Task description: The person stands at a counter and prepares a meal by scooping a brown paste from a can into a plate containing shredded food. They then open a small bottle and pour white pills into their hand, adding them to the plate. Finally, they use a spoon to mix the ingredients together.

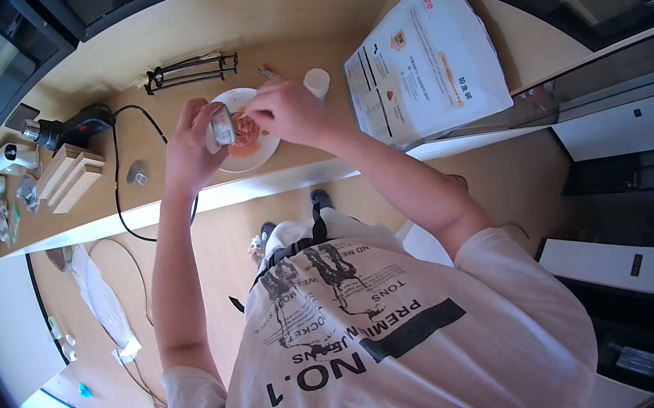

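Observation:
My left hand (195,141) grips a small tin can (222,126) that is tipped on its side over a white plate (244,164). Reddish, minced-looking food (245,129) lies on the plate beside the can's mouth, with orange liquid around it. Over the plate's right side is my right hand (284,110), its fingers bent and close together near the food; whether they hold something small is hidden. A round metal can lid with a pull ring (137,172) lies on the wooden counter, left of my left hand.
A white cup (317,82) stands right of the plate, before a large white printed bag (427,67). Behind is a black wire rack (192,72). To the left are a heat gun (75,125), its black cable, wooden blocks (73,178) and a white device (13,158).

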The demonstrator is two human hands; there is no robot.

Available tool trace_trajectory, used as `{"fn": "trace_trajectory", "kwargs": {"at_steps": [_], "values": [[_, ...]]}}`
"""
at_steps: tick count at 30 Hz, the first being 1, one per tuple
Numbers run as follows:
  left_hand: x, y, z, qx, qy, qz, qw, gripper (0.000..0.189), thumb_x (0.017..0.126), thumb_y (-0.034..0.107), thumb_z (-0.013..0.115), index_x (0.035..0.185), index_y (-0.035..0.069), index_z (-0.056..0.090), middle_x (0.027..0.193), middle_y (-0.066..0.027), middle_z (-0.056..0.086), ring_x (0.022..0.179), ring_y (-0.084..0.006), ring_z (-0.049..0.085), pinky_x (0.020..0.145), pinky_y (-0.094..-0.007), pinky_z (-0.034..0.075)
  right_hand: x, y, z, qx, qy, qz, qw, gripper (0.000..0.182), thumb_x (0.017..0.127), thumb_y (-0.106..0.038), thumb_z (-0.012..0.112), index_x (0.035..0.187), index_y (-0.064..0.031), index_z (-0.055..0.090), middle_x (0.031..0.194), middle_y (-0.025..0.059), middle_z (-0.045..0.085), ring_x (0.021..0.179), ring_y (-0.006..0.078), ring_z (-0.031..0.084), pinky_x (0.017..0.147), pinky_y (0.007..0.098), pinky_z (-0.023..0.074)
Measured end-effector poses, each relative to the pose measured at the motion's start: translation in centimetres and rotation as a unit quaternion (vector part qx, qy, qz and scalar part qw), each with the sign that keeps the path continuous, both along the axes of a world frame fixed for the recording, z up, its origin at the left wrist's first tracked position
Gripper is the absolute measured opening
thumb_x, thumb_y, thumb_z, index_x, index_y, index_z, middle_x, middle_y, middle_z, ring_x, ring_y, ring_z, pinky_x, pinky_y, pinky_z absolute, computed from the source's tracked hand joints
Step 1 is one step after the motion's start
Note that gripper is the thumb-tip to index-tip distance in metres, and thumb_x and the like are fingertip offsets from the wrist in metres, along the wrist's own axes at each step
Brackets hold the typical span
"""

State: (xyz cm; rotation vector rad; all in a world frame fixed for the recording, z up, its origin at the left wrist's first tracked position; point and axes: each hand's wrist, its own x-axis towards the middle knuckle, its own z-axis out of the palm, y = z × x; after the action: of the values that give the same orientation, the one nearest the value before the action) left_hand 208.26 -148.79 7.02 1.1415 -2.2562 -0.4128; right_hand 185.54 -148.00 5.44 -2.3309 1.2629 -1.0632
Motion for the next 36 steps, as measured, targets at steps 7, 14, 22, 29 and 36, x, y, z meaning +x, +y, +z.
{"fn": "trace_trajectory", "kwargs": {"at_steps": [7, 14, 22, 29, 36], "values": [[-2.6, -2.1, 1.8, -0.054, -0.102, -0.036, 0.993, 0.061, 0.063, 0.008, 0.082, 0.121, 0.010, 0.064, 0.117, -0.0087, 0.059, 0.109, -0.0318, 0.063, 0.087, -0.0431, 0.057, -1.7, 2.2, -0.9, 0.078, -0.028, -0.114, 0.990, 0.010, 0.084, -0.010, 0.068, 0.086, -0.0031, 0.074, 0.082, 0.0151, 0.070, 0.075, 0.0343, 0.068, 0.069, 0.0427, 0.0541], [-3.3, -2.1, 0.9, -0.042, -0.168, -0.023, 0.985, 0.060, 0.063, 0.009, 0.081, 0.121, 0.011, 0.065, 0.116, -0.0070, 0.060, 0.109, -0.0304, 0.061, 0.088, -0.0432, 0.057, -1.2, 2.9, -1.7, 0.093, -0.114, -0.125, 0.981, 0.011, 0.084, -0.010, 0.066, 0.080, -0.0029, 0.073, 0.081, 0.0152, 0.071, 0.075, 0.0349, 0.069, 0.069, 0.0441, 0.0543], [-3.6, -1.5, 2.2, -0.049, -0.127, -0.018, 0.991, 0.058, 0.064, 0.010, 0.081, 0.119, 0.012, 0.066, 0.114, -0.0057, 0.061, 0.107, -0.0298, 0.062, 0.085, -0.0429, 0.057, -1.1, 1.5, -2.6, 0.032, -0.069, -0.118, 0.990, 0.010, 0.081, -0.010, 0.066, 0.075, -0.0025, 0.069, 0.076, 0.0147, 0.067, 0.075, 0.0343, 0.065, 0.069, 0.0454, 0.0524], [-2.8, -1.5, 0.8, -0.034, -0.110, 0.011, 0.993, 0.056, 0.065, 0.013, 0.081, 0.120, 0.010, 0.066, 0.115, -0.0082, 0.061, 0.108, -0.0305, 0.062, 0.089, -0.0426, 0.055, -0.9, 0.8, -3.0, -0.001, -0.058, -0.117, 0.991, 0.009, 0.082, -0.010, 0.066, 0.077, -0.0039, 0.071, 0.077, 0.0122, 0.067, 0.078, 0.0330, 0.066, 0.070, 0.0443, 0.0531], [-2.6, -0.8, 0.4, -0.024, -0.076, 0.039, 0.996, 0.057, 0.067, 0.014, 0.084, 0.121, 0.009, 0.065, 0.119, -0.0098, 0.061, 0.111, -0.0323, 0.061, 0.094, -0.0432, 0.053, -0.5, 0.8, -2.6, 0.016, -0.056, -0.145, 0.988, 0.008, 0.084, -0.011, 0.068, 0.082, -0.0056, 0.072, 0.084, 0.0111, 0.069, 0.079, 0.0328, 0.067, 0.070, 0.0442, 0.0535]]}}
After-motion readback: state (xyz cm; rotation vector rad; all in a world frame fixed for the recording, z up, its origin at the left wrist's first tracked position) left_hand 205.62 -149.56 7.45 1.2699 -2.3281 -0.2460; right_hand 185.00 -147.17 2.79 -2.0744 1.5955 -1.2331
